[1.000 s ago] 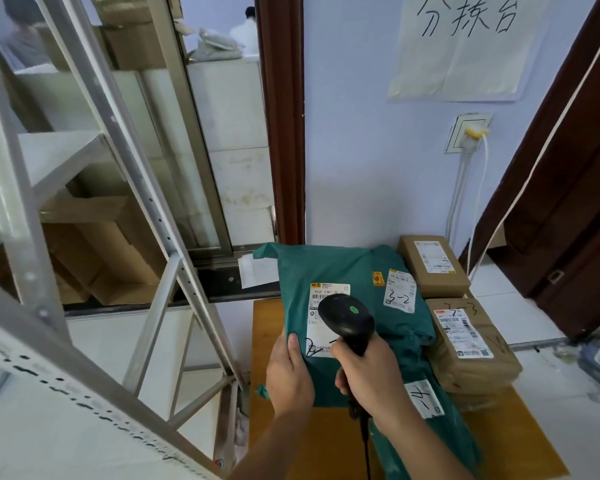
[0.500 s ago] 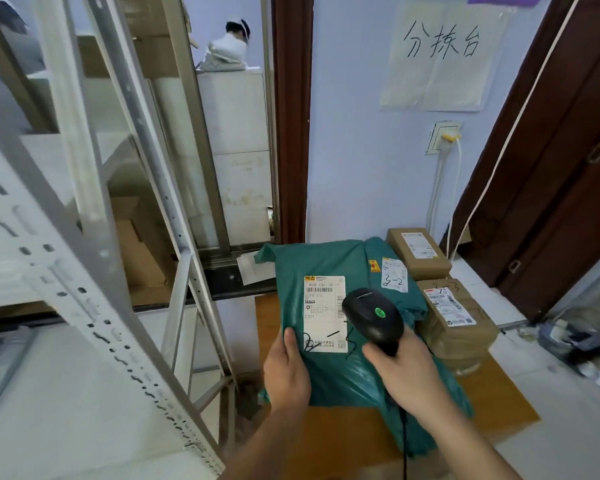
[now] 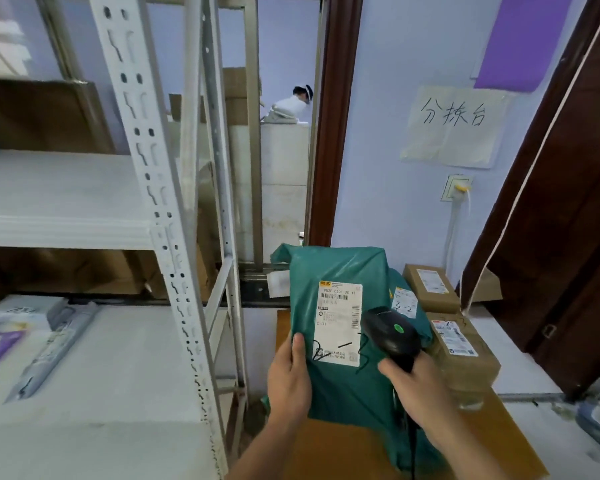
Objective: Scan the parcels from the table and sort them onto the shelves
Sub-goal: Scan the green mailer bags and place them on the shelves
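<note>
My left hand [image 3: 289, 379] grips the lower left edge of a green plastic parcel [image 3: 336, 271] and holds it tilted up, its white label [image 3: 340, 320] facing me. My right hand [image 3: 418, 389] grips a black barcode scanner [image 3: 390, 332] with a green dot, held just right of the label. A second green parcel [image 3: 400, 289] marked "3-2" lies behind it. Two brown boxes [image 3: 430, 287] [image 3: 465, 348] sit at the right of the wooden table [image 3: 354, 448].
White metal shelves [image 3: 94, 375] stand to the left, with a slotted upright post [image 3: 160, 216] close to the parcel. Grey mailers [image 3: 54, 344] lie on the lower shelf. A dark door [image 3: 575, 216] stands at the right. A person [image 3: 291, 103] is seen far off through the opening.
The green parcel has been lifted up off the pile and the scanner moved to the right of the label. My view has turned left toward the shelves.
</note>
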`<state>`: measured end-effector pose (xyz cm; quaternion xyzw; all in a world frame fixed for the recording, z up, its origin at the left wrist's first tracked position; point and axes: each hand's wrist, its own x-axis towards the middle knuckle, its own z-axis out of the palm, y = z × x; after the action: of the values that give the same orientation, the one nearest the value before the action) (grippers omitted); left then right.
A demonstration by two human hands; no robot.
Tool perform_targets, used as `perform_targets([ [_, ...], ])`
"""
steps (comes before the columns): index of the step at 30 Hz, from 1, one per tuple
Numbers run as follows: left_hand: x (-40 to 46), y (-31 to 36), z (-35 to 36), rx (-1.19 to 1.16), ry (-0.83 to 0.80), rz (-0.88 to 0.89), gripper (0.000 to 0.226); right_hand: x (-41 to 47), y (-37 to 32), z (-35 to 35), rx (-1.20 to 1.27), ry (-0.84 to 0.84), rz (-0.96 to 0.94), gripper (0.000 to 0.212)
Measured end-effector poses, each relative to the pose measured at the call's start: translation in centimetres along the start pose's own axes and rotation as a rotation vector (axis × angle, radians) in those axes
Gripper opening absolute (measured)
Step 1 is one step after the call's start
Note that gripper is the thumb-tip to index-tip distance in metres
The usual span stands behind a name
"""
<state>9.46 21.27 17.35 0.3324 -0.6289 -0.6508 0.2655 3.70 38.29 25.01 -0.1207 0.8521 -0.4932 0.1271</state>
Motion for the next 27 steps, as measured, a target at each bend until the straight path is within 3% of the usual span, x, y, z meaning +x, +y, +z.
perform_targets([
  [6,-5.1,2.2,0.0,-0.063,-0.08,0.021,0.045,-2.8,1.2,-3.7,0.01,-0.057,-0.082,0.024],
  [9,-7.3,1.1,0.0,0.011,-0.002,0.068,0.065,-4.3,1.9,-4.8,0.011,-0.1,-0.128,0.027],
  [12,-10.8,2.2,-1.3,0.007,0.057,0.084,0.047,-6.1,1.8,-4.8,0.032,-0.148,-0.172,0.017],
  [14,-12.7,2.9,-2.7,-0.02,0.099,0.089,0.039,-7.5,1.1,-4.4,0.049,-0.176,-0.233,0.028],
  [17,-15.1,3.4,-5.6,-0.003,0.217,0.093,0.052,-9.5,-0.3,-3.0,0.028,-0.264,-0.299,0.042],
  [20,-16.3,3.6,-8.8,-0.003,0.324,0.098,0.066,-11.2,-1.7,-0.9,0.035,-0.338,-0.322,0.027],
  [24,-17.6,4.1,-13.7,-0.005,0.424,0.119,0.067,-13.3,-4.1,2.4,0.026,-0.407,-0.363,0.01],
  [27,-18.5,4.8,-17.4,-0.012,0.464,0.121,0.048,-15.0,-6.3,5.2,0.006,-0.441,-0.375,0.009],
])
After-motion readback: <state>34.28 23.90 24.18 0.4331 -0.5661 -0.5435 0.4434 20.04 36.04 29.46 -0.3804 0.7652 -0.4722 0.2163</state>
